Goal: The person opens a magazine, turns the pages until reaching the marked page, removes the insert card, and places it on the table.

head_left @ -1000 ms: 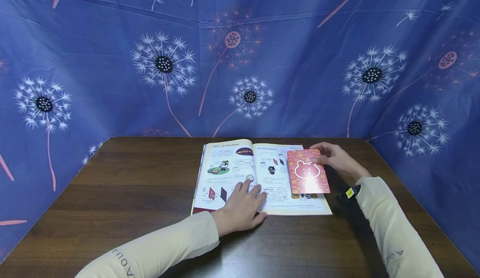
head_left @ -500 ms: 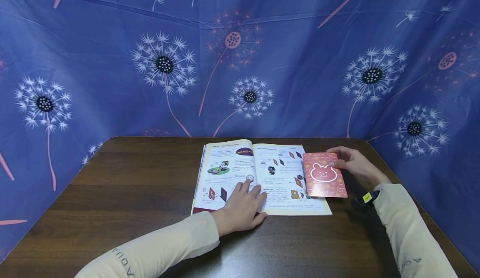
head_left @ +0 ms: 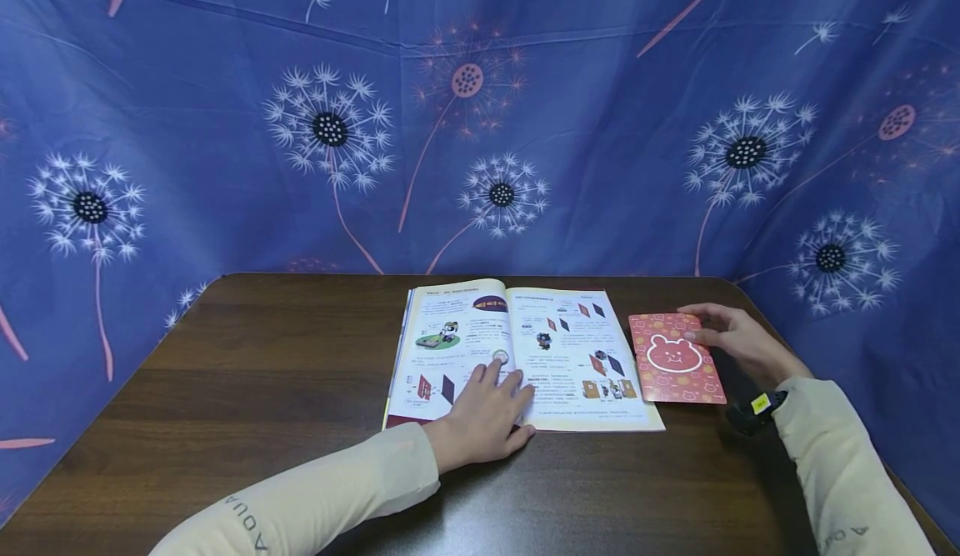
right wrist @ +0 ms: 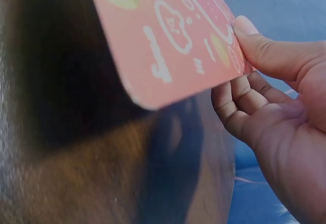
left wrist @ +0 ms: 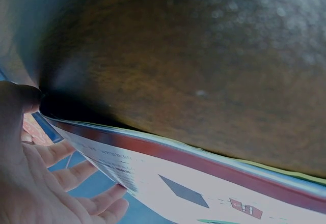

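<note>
An open book [head_left: 555,352] with printed pages lies on the wooden table. Across its lower middle rests my left hand [head_left: 483,414], fingers spread over the pages and thumb at the near edge. Beyond the book's right side, my right hand [head_left: 738,343] pinches a small red notebook [head_left: 675,377] with a white bear outline on its cover. In the right wrist view the thumb lies on top of the notebook [right wrist: 168,46] and the other fingers curl beneath it. The notebook is raised over the table, and its left edge overlaps the book's right page in the head view.
The dark wooden table [head_left: 247,373] ends at a back edge against a blue dandelion-print cloth [head_left: 585,122]. Cloth also hangs along both sides. A dark device with a yellow label [head_left: 761,404] is worn on the right wrist.
My right hand has carried the red notebook to the right and slightly nearer, off most of the book's right page, baring its pictures. The left hand has stayed put.
</note>
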Tool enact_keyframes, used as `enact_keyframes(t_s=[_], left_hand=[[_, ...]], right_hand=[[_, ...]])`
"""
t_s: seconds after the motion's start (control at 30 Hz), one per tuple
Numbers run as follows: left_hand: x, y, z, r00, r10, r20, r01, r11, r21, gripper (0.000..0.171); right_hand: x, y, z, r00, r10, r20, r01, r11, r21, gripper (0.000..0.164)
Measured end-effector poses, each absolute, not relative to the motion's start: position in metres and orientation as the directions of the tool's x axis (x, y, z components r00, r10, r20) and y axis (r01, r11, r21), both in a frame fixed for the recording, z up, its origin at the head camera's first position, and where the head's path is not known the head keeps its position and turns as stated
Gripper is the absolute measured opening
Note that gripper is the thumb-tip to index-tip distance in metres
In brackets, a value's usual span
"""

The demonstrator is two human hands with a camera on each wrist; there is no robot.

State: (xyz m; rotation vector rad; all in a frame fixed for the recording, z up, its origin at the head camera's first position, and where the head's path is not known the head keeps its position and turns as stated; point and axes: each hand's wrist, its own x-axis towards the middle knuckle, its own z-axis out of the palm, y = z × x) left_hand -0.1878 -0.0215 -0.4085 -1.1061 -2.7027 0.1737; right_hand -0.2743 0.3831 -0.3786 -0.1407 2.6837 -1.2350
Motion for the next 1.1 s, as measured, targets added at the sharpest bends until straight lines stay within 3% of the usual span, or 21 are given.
enact_keyframes(t_s=[0.63, 1.1], left_hand=[[-0.187, -0.02, -0.409, -0.695, 0.703, 0.15, 0.676, 0.71, -0.197, 0.052], [-0.185, -0.02, -0.407, -0.707, 0.696, 0.126, 0.672, 0.716, -0.189, 0.052]], right_hand=[[-0.272, 0.394, -0.391, -0.976, -0.176, -0.129, -0.028, 0.688, -0.725, 0.055], [-0.278, 0.381, -0.396, -0.98, -0.184, -0.078, -0.1, 0.788, -0.607, 0.05]])
